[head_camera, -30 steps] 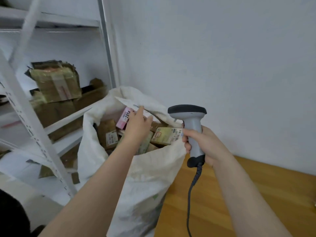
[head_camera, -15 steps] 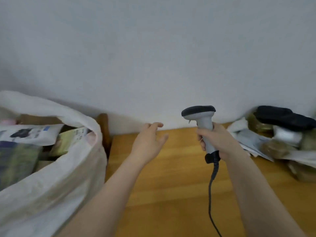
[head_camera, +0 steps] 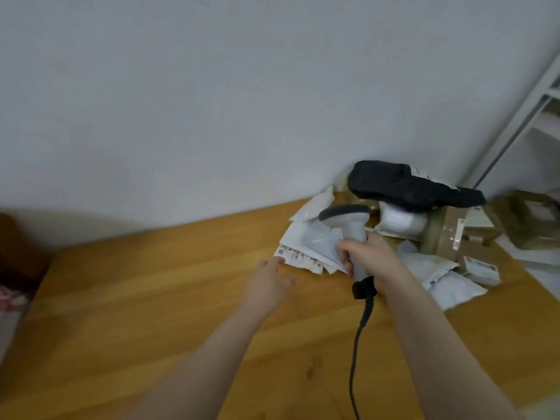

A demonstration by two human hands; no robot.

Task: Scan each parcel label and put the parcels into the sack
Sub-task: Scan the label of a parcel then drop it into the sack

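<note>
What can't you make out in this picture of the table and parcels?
In the head view:
- Label print on the white mailer: too small and blurred to read.
- The trigger of the scanner: covered by the right hand.
- The parcels under the black bag: mostly hidden by it.
- The sack: nearly all cut off by the left edge.

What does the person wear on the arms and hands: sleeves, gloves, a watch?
The left hand and right hand have no gloves. No sleeve, watch or bracelet shows on the left forearm or the right forearm. Rings: too blurred to tell.
</note>
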